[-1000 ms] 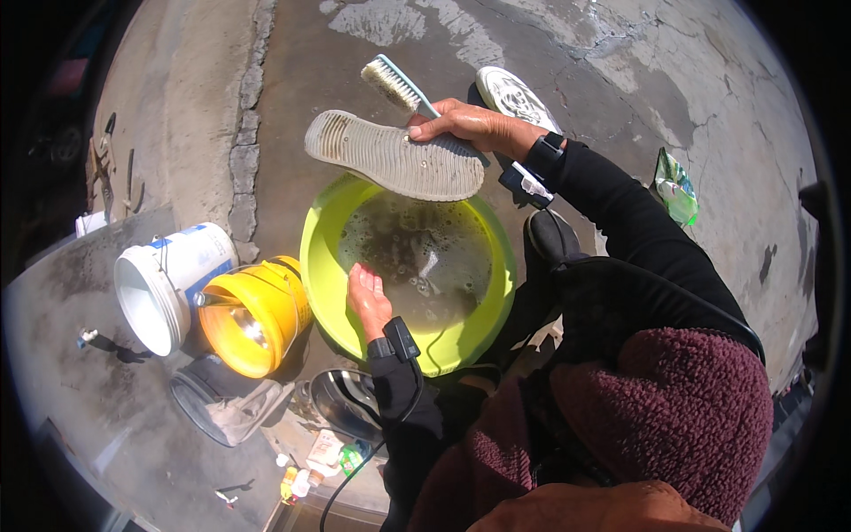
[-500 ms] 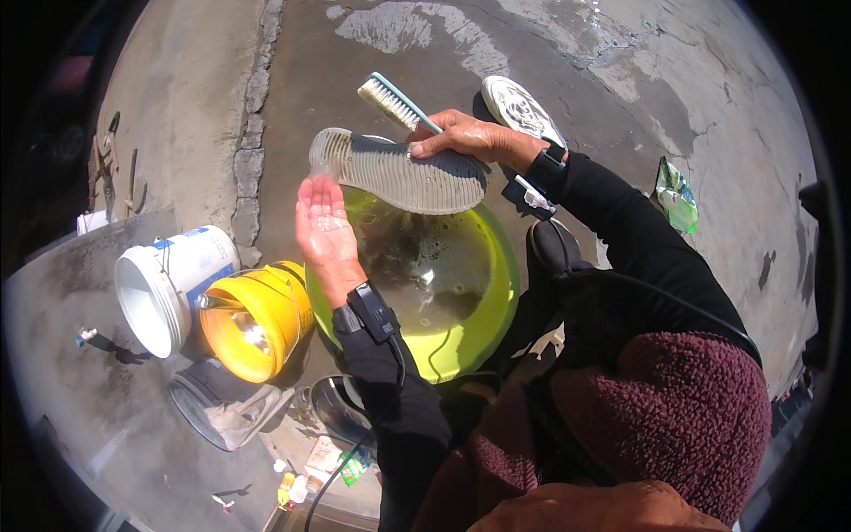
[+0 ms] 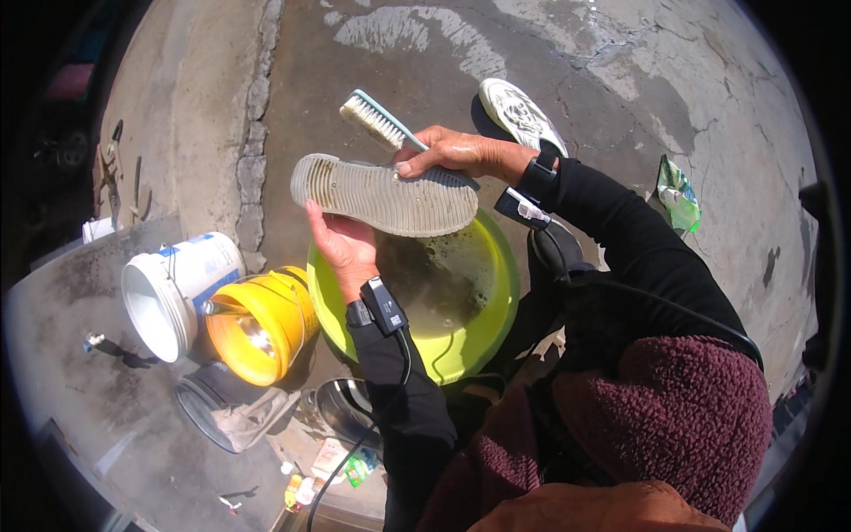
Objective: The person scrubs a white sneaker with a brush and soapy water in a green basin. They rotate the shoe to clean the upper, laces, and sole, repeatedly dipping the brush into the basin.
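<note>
A shoe [image 3: 390, 197] is held sole-up over a yellow-green basin [image 3: 507, 293], its grey ribbed sole facing me. My right hand [image 3: 448, 152] grips the shoe along its upper edge, thumb on the sole. The same hand also holds a scrub brush [image 3: 381, 120] with a pale blue back and white bristles, pointing up and left beyond the shoe. My left hand [image 3: 344, 246] holds the shoe's left end from below; part of its fingers is hidden behind the sole. Cloudy, foamy water [image 3: 434, 284] fills the basin.
A white printed shoe [image 3: 519, 111] lies on the concrete beyond my right wrist. At left stand a white bucket [image 3: 208, 257], a yellow bucket [image 3: 288, 306] and a grey tub [image 3: 195, 412] with cloth. A green packet [image 3: 678, 197] lies at right. Cables run along both arms.
My left hand, open and palm up with wet fingers before, has come up against the shoe's left end. The shoe and brush have shifted slightly left and nearer.
</note>
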`<state>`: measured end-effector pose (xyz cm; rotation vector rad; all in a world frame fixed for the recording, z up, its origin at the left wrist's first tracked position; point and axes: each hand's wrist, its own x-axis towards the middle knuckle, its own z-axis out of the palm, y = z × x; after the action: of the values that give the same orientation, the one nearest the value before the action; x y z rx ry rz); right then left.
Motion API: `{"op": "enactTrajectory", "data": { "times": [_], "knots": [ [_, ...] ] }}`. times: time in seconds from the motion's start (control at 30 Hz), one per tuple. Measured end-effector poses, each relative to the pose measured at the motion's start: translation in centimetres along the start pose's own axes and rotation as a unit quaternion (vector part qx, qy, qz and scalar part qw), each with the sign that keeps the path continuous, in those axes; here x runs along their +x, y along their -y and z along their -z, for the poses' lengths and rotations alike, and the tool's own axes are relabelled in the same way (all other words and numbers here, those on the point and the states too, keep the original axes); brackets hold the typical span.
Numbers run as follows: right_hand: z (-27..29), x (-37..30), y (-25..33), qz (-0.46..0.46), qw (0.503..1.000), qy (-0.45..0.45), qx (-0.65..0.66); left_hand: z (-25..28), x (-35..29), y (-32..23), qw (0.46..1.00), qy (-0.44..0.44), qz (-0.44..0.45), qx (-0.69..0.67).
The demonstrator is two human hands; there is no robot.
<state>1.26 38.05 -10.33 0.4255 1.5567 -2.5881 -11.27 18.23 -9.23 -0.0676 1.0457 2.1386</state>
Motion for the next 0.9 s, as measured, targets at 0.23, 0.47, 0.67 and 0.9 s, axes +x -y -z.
{"op": "enactTrajectory", "data": {
  "times": [0.23, 0.47, 0.67, 0.9],
  "knots": [
    [-0.7, 0.5, 0.1, -0.038, 0.999, 0.032, -0.020, 0.7, -0.6, -2.8, 0.997, -0.065, -0.005, 0.031],
    [0.1, 0.7, 1.0, -0.042, 0.996, 0.021, -0.079, 1.1, -1.0, -4.5, 0.996, -0.030, 0.038, 0.080],
    [0.9, 1.2, 1.2, -0.013, 0.987, 0.031, -0.160, 0.9, -1.9, -4.2, 0.995, -0.015, 0.078, 0.062],
    [-2.2, 1.4, 1.3, 0.148, 0.884, -0.157, -0.416, -0.3, -2.6, -3.1, 0.989, -0.136, -0.023, 0.047]
  ]
}}
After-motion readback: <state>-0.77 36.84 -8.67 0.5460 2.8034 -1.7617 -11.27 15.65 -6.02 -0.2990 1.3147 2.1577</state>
